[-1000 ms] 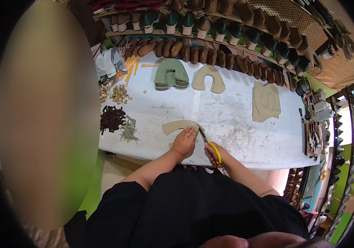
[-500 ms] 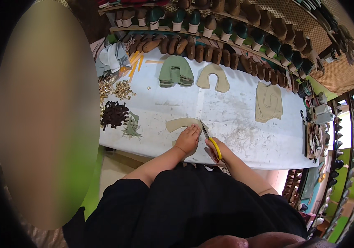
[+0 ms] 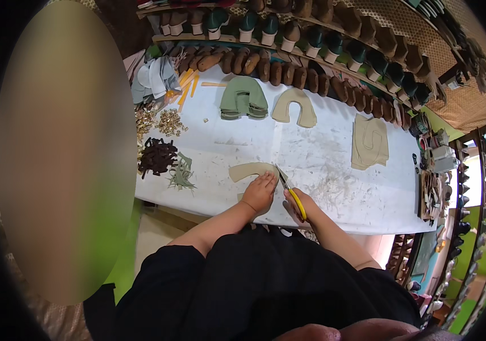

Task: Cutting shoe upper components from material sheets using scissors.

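Note:
A beige curved piece of flat material (image 3: 245,170), like a shoe-upper cutout, is under the fingers of my left hand (image 3: 260,191) near the table's front edge. Those fingers press together over its right part and hide some of it; the thumb is not clear. My right hand (image 3: 301,206) grips scissors (image 3: 297,202) with yellow handles. Their metal blades point away from me, along the right edge of the piece and close by the left fingertips. Whether the blades are parted is hard to see.
On the white-covered table (image 3: 334,187) lie stacked green U-shaped pieces (image 3: 244,98), a beige U-shaped piece (image 3: 294,107) and beige sheets (image 3: 370,142). Gold-coloured bits (image 3: 170,123), dark brown strips (image 3: 157,156) and green scraps (image 3: 182,172) are at left. Shoe forms (image 3: 299,77) line the back.
The scissors' yellow handles have turned slightly and look narrower. The beige piece and my left hand stay in place; the whole view has shifted a little.

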Tool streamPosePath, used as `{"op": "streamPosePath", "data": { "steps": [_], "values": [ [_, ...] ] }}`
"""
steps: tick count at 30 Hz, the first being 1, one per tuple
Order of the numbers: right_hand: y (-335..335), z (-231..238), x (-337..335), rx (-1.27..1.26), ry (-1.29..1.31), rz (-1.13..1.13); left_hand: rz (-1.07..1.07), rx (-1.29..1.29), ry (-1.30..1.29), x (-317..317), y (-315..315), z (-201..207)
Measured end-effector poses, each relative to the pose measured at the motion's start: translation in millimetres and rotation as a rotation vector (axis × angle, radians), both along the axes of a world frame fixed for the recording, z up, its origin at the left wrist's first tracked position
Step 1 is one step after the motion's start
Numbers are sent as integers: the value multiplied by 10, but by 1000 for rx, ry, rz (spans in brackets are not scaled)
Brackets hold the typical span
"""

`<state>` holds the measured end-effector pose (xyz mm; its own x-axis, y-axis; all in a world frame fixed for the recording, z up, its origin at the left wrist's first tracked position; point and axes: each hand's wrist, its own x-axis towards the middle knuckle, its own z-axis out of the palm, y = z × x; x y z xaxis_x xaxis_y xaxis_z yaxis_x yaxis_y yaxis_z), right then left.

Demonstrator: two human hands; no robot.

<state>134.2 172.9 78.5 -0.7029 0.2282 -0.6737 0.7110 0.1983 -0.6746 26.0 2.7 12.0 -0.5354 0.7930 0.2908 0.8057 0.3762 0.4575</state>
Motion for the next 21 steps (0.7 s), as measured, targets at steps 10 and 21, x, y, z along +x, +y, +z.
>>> {"op": "streamPosePath", "data": {
  "steps": [10, 21],
  "values": [
    [217, 171, -68, 224, -11, 196, 22, 25, 36, 9, 18, 10],
    [480, 150, -154, 191, -7, 293, 37, 14, 70, 14, 20, 4]
  ]
}}
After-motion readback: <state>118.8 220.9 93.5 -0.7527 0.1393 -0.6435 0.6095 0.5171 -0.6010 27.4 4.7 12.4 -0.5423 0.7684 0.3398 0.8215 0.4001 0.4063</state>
